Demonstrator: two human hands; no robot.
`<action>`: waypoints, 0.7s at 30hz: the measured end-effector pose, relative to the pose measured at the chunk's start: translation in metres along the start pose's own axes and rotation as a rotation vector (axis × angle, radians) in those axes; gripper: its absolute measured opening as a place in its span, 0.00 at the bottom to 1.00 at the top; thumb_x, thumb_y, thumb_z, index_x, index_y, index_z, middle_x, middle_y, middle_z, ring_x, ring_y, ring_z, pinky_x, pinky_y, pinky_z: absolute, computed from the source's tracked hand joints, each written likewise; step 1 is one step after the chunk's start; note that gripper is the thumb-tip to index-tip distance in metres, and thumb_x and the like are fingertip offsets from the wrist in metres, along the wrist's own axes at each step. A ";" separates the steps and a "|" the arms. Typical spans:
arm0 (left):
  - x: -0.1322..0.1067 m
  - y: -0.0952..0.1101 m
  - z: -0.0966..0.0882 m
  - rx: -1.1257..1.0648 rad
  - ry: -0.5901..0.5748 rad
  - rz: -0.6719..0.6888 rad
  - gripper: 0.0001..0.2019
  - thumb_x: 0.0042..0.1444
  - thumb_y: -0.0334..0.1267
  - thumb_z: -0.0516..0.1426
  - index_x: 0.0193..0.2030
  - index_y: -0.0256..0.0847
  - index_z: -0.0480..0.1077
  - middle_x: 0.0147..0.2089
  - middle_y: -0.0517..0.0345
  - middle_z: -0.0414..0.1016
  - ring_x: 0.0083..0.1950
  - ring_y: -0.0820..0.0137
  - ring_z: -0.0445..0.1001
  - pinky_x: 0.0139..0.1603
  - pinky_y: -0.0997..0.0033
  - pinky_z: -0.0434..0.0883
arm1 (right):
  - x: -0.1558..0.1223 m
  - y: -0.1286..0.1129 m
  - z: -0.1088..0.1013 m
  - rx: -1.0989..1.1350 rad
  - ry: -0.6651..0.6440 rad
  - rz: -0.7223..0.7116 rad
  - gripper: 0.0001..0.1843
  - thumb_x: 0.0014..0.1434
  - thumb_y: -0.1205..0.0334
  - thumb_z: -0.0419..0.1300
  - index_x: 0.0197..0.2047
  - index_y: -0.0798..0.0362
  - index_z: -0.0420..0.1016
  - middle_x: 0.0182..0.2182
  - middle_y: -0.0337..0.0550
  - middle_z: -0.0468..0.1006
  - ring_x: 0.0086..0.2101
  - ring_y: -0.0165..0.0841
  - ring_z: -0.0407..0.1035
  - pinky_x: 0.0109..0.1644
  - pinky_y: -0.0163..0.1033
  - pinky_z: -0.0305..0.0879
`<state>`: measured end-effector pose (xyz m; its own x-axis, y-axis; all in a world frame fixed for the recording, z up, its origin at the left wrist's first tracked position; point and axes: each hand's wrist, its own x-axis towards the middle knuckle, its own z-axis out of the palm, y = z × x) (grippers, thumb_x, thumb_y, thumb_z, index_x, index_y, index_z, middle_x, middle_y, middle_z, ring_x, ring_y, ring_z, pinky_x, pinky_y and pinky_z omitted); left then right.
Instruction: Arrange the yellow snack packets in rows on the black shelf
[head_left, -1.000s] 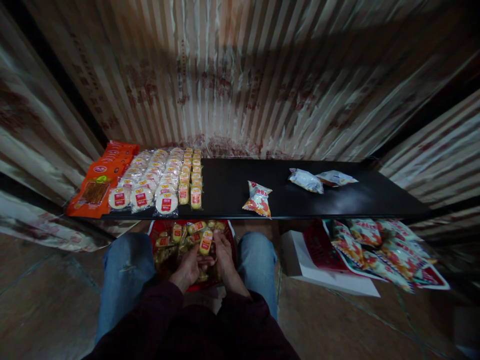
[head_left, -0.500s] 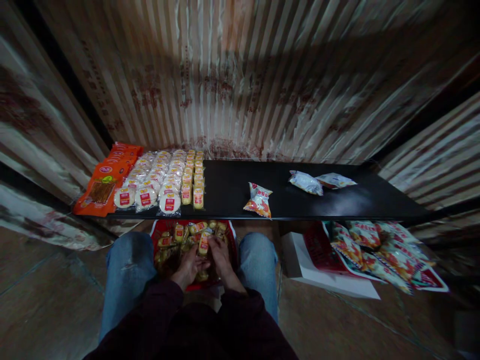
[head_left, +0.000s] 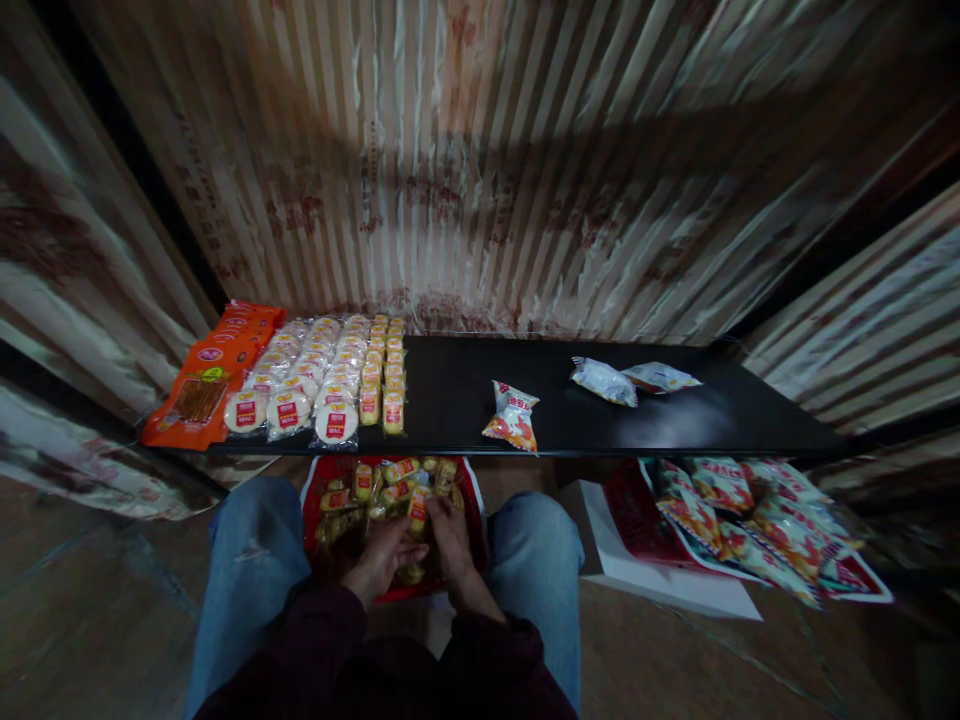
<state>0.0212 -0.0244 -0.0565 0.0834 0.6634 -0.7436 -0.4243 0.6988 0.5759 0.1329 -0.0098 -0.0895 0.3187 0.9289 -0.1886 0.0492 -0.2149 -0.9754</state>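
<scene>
While the black shelf spans the front, the red basket sits below its edge. Left hand half-curled, hold unclear; right hand grip looks pinched on one yellow packet, over the basket. Step: apparently singling out a packet; next move calls for light pinch.

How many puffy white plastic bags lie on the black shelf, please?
3: one bag near the front edge, a second bag farther right, the third bag rightmost. None seems hidden.
</scene>
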 end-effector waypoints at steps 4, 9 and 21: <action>-0.002 -0.003 0.013 0.010 -0.031 -0.004 0.07 0.51 0.31 0.59 0.30 0.38 0.62 0.23 0.64 0.68 0.24 0.73 0.74 0.32 0.70 0.74 | -0.001 -0.006 -0.014 -0.066 0.101 0.081 0.15 0.49 0.48 0.57 0.29 0.50 0.76 0.26 0.42 0.80 0.30 0.38 0.72 0.34 0.40 0.67; -0.002 -0.007 0.027 0.030 -0.050 0.002 0.11 0.46 0.31 0.62 0.29 0.39 0.61 0.23 0.65 0.66 0.23 0.73 0.73 0.34 0.69 0.74 | 0.001 0.001 -0.032 -0.086 0.103 0.103 0.19 0.47 0.43 0.56 0.29 0.50 0.76 0.27 0.42 0.80 0.31 0.38 0.73 0.37 0.39 0.67; -0.004 0.010 0.029 0.176 0.010 0.092 0.12 0.49 0.36 0.60 0.41 0.36 0.67 0.31 0.58 0.74 0.20 0.75 0.71 0.25 0.75 0.68 | -0.002 -0.024 -0.023 0.026 0.096 0.057 0.17 0.46 0.44 0.59 0.30 0.49 0.74 0.24 0.39 0.76 0.26 0.36 0.70 0.30 0.38 0.65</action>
<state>0.0426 -0.0127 -0.0381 0.0423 0.7245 -0.6880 -0.2650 0.6720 0.6915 0.1525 -0.0135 -0.0627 0.4096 0.8820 -0.2328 0.0039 -0.2569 -0.9664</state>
